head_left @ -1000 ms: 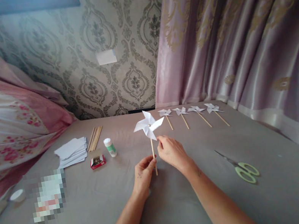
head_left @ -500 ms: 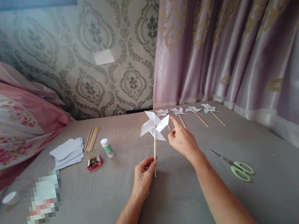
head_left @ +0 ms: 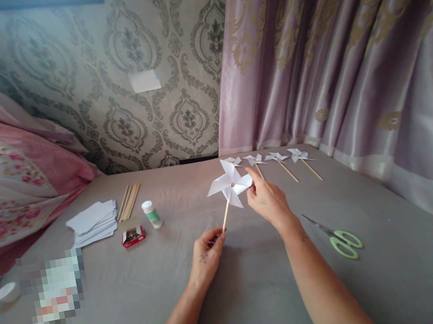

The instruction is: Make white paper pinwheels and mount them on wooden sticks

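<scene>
A white paper pinwheel (head_left: 229,182) on a thin wooden stick (head_left: 226,216) is held up in front of me. My left hand (head_left: 208,258) is closed around the lower part of the stick, which leans to the right. A small pin head shows at the pinwheel's centre. My right hand (head_left: 268,197) is beside the right-hand blade, its index finger stretched upward and the others curled. The fingertip appears to meet that blade's edge; whether it presses on it I cannot tell. No object shows in the right hand.
Several finished pinwheels (head_left: 275,158) lie in a row at the back right. Green-handled scissors (head_left: 346,242) lie at right. On the left are stacked paper (head_left: 95,222), wooden sticks (head_left: 129,201), a glue stick (head_left: 152,214), a red box (head_left: 133,236) and a white cap (head_left: 7,292).
The pinwheel has tilted to the right and its blades have turned slightly. My right index finger is now right by a blade's edge. The whole view has shifted a little.
</scene>
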The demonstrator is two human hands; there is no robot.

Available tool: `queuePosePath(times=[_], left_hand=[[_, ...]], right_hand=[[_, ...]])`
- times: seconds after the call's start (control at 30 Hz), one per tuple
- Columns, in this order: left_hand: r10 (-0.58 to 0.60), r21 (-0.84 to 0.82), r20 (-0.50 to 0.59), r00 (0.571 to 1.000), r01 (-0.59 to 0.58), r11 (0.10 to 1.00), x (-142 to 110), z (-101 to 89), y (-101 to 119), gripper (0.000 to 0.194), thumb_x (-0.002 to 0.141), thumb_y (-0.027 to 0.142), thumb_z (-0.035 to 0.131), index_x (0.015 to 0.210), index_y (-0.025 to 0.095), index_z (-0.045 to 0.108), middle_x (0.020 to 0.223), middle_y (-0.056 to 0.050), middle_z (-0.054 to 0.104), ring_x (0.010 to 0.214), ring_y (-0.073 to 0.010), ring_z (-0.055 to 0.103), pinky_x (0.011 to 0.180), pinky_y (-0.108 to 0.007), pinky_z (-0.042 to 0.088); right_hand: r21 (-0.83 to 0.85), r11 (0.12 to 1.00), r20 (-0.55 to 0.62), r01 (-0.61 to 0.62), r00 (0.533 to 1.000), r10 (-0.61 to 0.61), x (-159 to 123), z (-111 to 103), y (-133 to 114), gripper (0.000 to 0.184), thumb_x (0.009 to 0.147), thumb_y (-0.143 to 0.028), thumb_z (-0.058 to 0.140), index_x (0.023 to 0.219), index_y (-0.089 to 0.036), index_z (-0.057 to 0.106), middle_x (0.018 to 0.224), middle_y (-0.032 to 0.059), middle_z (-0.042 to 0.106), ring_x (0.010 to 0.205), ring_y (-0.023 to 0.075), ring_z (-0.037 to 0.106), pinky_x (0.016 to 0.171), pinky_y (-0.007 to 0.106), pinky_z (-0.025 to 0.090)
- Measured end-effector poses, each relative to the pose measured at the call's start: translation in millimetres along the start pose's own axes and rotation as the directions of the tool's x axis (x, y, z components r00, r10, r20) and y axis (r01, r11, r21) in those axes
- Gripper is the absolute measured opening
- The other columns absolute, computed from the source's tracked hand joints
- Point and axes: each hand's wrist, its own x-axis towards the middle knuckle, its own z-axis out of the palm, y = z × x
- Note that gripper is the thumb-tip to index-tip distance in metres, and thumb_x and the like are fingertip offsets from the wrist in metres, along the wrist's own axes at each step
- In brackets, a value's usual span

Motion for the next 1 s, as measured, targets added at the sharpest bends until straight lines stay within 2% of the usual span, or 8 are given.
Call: queuePosePath(times=[0.13, 0.27, 0.47, 0.57, 0.67, 0.73, 0.87, 1.0], left_hand=[[-0.023, -0.053, -0.025, 0.999, 0.022, 0.998, 1.6, -0.8, 0.4, 0.046, 0.063, 0.049, 0.067, 0.087, 0.011, 0.071, 0.059, 0.0, 0.056, 0.049, -0.0086, 0.04, 0.047, -0.021, 0.029], [-0.043, -0.08, -0.027, 0.999, 0.04, 0.996, 1.2, -0.4, 2.0, 0.046, 0.062, 0.048, 0.068, 0.088, 0.01, 0.071, 0.057, 0.001, 0.055, 0.048, -0.0083, 0.04, 0.046, -0.02, 0.029], [-0.04, -0.075, -0.02, 0.999, 0.038, 0.996, 0.0, 0.5, 2.7, 0.047, 0.061, 0.05, 0.069, 0.085, 0.011, 0.072, 0.057, 0.0, 0.056, 0.048, -0.0079, 0.039, 0.045, -0.02, 0.029], [-0.038, -0.065, -0.033, 0.999, 0.036, 0.997, 0.6, -0.4, 0.4, 0.046, 0.063, 0.049, 0.068, 0.088, 0.011, 0.072, 0.059, 0.0, 0.057, 0.049, -0.0081, 0.04, 0.046, -0.02, 0.029], [-0.035, -0.058, -0.036, 0.999, 0.033, 0.998, 1.4, -1.5, -1.8, 0.046, 0.064, 0.049, 0.068, 0.089, 0.011, 0.071, 0.06, 0.0, 0.057, 0.049, -0.0082, 0.04, 0.046, -0.02, 0.028], [-0.034, -0.055, -0.028, 0.999, 0.032, 0.998, 1.8, -1.7, -2.7, 0.046, 0.064, 0.048, 0.067, 0.09, 0.01, 0.071, 0.06, 0.0, 0.057, 0.049, -0.008, 0.04, 0.046, -0.02, 0.028], [-0.033, -0.059, -0.021, 0.999, 0.032, 0.998, 1.9, -1.1, -3.6, 0.046, 0.064, 0.049, 0.067, 0.089, 0.011, 0.072, 0.058, 0.001, 0.055, 0.048, -0.0075, 0.038, 0.045, -0.02, 0.026], [-0.033, -0.061, -0.024, 0.999, 0.032, 0.998, 1.3, -0.7, -2.9, 0.045, 0.064, 0.049, 0.067, 0.087, 0.011, 0.072, 0.058, 0.0, 0.055, 0.048, -0.008, 0.039, 0.045, -0.02, 0.028]], right_hand=[[0.066, 0.988, 0.207, 0.139, 0.967, -0.15, -8.8, -2.2, -0.4, 0.045, 0.081, -0.014, 0.043, 0.124, -0.021, 0.055, 0.091, 0.0091, 0.071, 0.085, 0.0195, 0.065, 0.071, 0.025, 0.043], [0.438, 0.87, 0.492, 0.226, 0.749, -0.443, -15.3, -6.8, 0.0, 0.037, 0.079, -0.013, 0.043, 0.108, -0.02, 0.064, 0.072, 0.0007, 0.07, 0.056, 0.0107, 0.06, 0.058, 0.02, 0.042], [0.281, 0.957, 0.045, 0.077, 0.995, -0.093, -7.1, -9.9, -0.2, 0.041, 0.083, -0.017, 0.042, 0.122, -0.016, 0.054, 0.081, 0.0071, 0.072, 0.074, 0.0163, 0.065, 0.067, 0.024, 0.044], [0.162, 0.986, 0.151, 0.036, 0.987, -0.06, -8.9, -6.6, 1.0, 0.041, 0.081, -0.016, 0.044, 0.12, -0.013, 0.056, 0.082, 0.0101, 0.071, 0.076, 0.0177, 0.066, 0.066, 0.024, 0.044], [0.317, 0.942, 0.48, 0.105, 0.839, -0.255, -14.2, -5.0, 2.4, 0.035, 0.078, -0.015, 0.045, 0.107, -0.015, 0.064, 0.07, 0.0039, 0.07, 0.056, 0.0123, 0.062, 0.056, 0.021, 0.043], [0.45, 0.887, 0.504, 0.101, 0.791, -0.346, -15.4, -6.4, 2.7, 0.032, 0.078, -0.016, 0.044, 0.103, -0.016, 0.065, 0.067, 0.0015, 0.07, 0.048, 0.01, 0.058, 0.052, 0.02, 0.041], [0.494, 0.865, 0.16, 0.093, 0.967, -0.196, -10.0, -10.9, 3.0, 0.031, 0.083, -0.021, 0.04, 0.104, -0.016, 0.063, 0.068, 0.0023, 0.069, 0.053, 0.0111, 0.059, 0.057, 0.021, 0.043], [0.357, 0.933, -0.027, 0.054, 0.998, -0.048, -5.9, -11.1, 2.0, 0.051, 0.083, -0.019, 0.042, 0.134, -0.016, 0.042, 0.077, 0.0051, 0.071, 0.068, 0.0152, 0.063, 0.067, 0.023, 0.044]])
